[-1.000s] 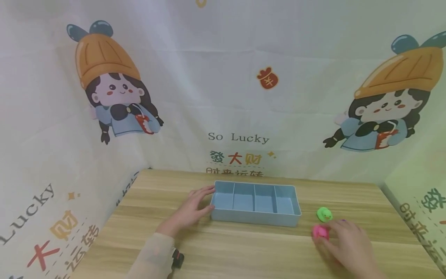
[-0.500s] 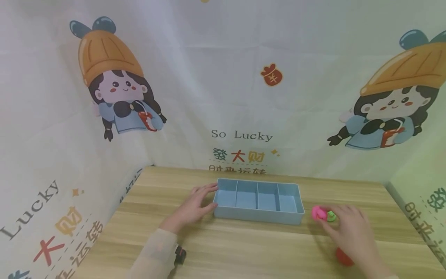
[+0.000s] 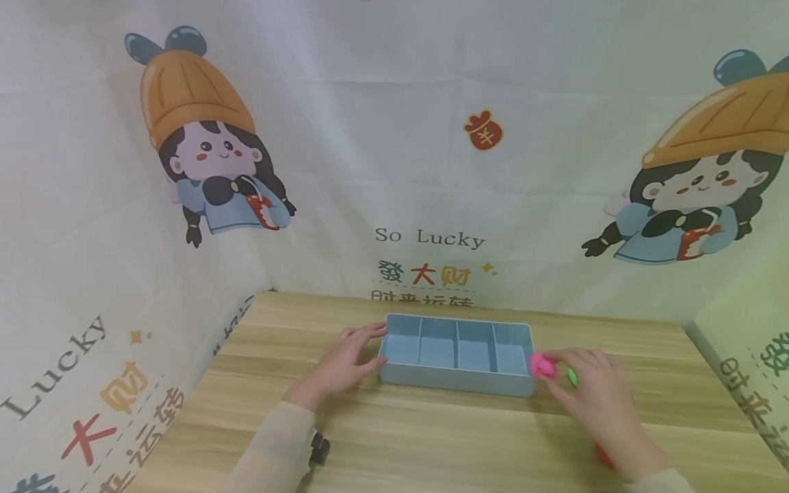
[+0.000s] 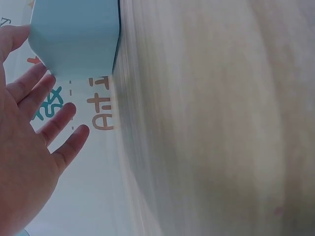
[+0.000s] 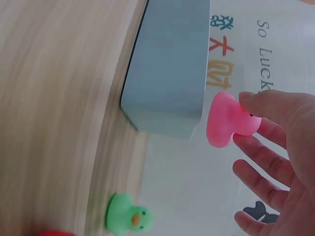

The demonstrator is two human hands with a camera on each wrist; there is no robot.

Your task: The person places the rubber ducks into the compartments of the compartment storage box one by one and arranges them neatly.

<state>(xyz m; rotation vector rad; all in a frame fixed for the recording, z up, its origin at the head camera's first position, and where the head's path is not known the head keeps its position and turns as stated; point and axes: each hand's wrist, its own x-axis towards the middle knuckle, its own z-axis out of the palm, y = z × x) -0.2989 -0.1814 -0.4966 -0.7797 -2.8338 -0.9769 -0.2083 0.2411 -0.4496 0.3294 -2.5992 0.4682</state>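
Note:
A pink rubber duck (image 3: 542,365) is pinched between the thumb and fingertips of my right hand (image 3: 594,390). It overlaps the right end of the pale blue four-section box (image 3: 456,381) in the head view; the right wrist view shows the duck (image 5: 224,120) held at rim height, just off the box's end. My left hand (image 3: 345,363) touches the box's left end, fingers spread and fairly straight, thumb and fingertips at its corners. Behind my right hand, a green rubber duck (image 3: 572,377) is mostly hidden; the right wrist view shows this green duck (image 5: 123,214) on the table.
A red object (image 3: 604,455) lies partly under my right wrist, mostly covered. The wooden table (image 3: 456,438) meets a printed cloth backdrop (image 3: 345,137) at the back and sides. A black device (image 3: 318,448) sits at my left wrist.
My right hand has lifted the pink duck off the table and carried it left to the box's right end, past the green duck. The left hand stays at the box.

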